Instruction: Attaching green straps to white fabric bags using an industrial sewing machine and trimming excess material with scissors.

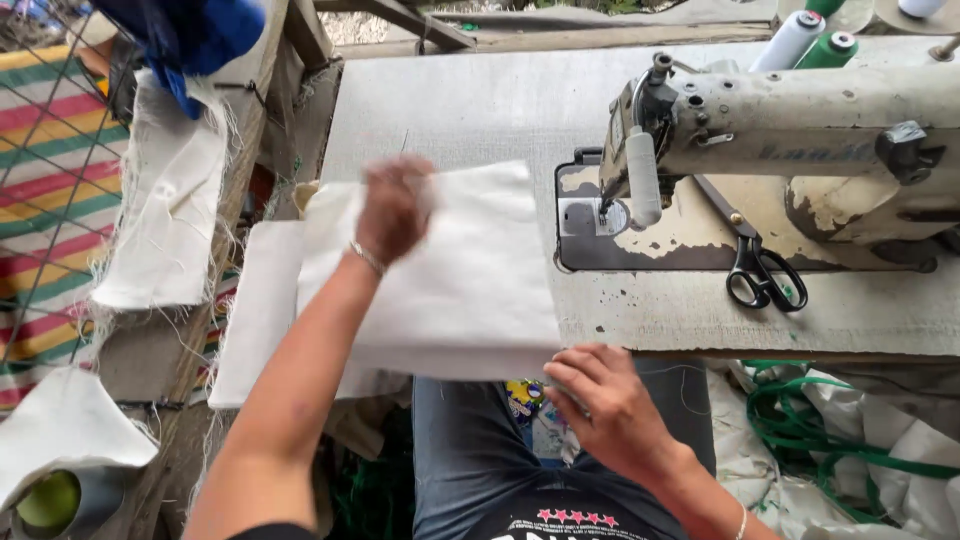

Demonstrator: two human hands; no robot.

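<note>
A folded piece of white cloth (470, 280) lies on the sewing table (480, 110), left of the machine's needle. My left hand (392, 208) rests on the cloth's far left part, blurred, fingers curled onto the fabric. My right hand (605, 400) pinches the cloth's near right corner at the table's front edge. A worn cream sewing machine (800, 120) stands at the right, its needle plate (585, 215) just beyond the cloth's right edge.
Black scissors (762, 275) lie on the machine bed. White and green thread cones (810, 40) stand behind the machine. More white cloth pieces (170, 200) hang at the left over a wooden rail. Green strapping (830, 430) and white sacks lie at the lower right.
</note>
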